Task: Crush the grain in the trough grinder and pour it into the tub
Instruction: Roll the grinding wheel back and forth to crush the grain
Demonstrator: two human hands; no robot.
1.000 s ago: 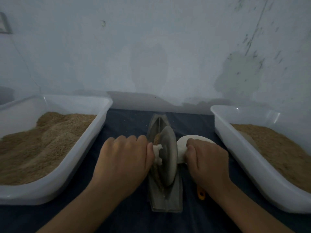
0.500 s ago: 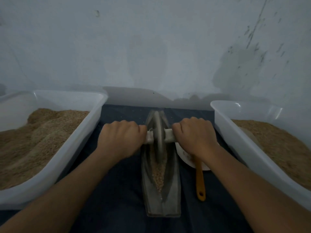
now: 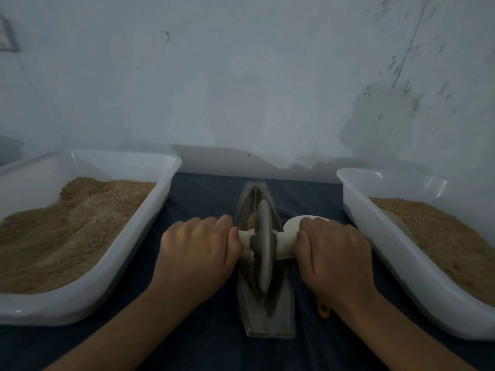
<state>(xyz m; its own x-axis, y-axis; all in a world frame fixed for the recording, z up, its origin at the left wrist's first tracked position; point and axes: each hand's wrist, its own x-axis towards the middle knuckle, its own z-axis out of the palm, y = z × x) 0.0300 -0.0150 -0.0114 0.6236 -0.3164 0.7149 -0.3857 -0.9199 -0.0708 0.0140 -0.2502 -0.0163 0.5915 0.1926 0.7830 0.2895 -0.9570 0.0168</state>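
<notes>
Two hands held the grinder's wheel by its axle. The left hand [image 3: 197, 253] had its fingers curled tight round the white handle [image 3: 246, 236] on the wheel's left side; the right hand [image 3: 333, 254] was clamped likewise on the handle's right end, thumb tucked beneath. The wheel [image 3: 263, 246] stood upright on its edge in the metal trough [image 3: 267, 314], near the trough's middle, the trough running lengthways away from the person on a dark cloth [image 3: 209, 199]. Brown grain [image 3: 251, 220] was visible inside the trough just beyond the wheel, on its left side; how much lay under the wheel could not be told. Left of the trough sat a white tub [image 3: 150, 231] heaped with brown grain, and right of the trough sat a second white tub [image 3: 375, 236], also holding grain. Just right of the trough, behind the right hand, a white dish [image 3: 292, 223] showed in part, and an orange handle tip [image 3: 323, 310] protruded beside the right wrist. A stained pale wall [image 3: 241, 89] rose beyond the trough.
</notes>
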